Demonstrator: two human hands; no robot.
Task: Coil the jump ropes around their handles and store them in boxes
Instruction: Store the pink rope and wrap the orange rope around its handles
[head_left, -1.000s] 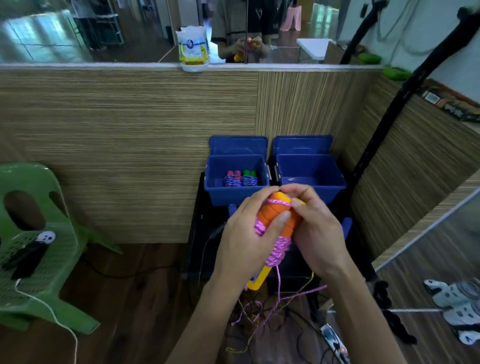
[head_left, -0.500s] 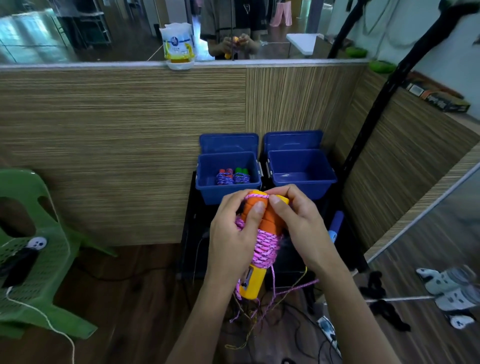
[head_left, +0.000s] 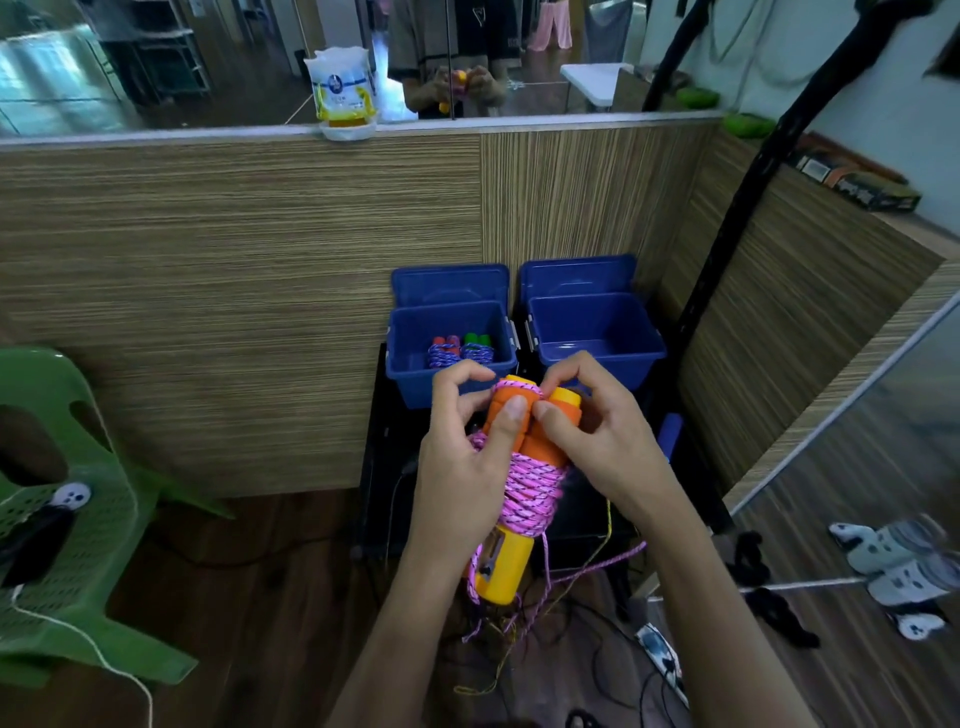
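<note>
With the left hand (head_left: 462, 467) gripping the paired orange handles (head_left: 524, 431) held below both blue boxes (head_left: 597, 338), the right hand (head_left: 597, 441) pinching the pink rope (head_left: 532, 493) at their top, at twelve o'clock, should probably tuck the end snugly.

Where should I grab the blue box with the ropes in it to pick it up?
Hold the left blue box by its two short side rims, coming down from above. It stands open and upright with coiled ropes inside, so a level lift keeps them in.

Glossy blue plastic boxes (head_left: 597, 332), braided pink rope (head_left: 530, 488), wood-grain wall panel (head_left: 234, 286)
</note>
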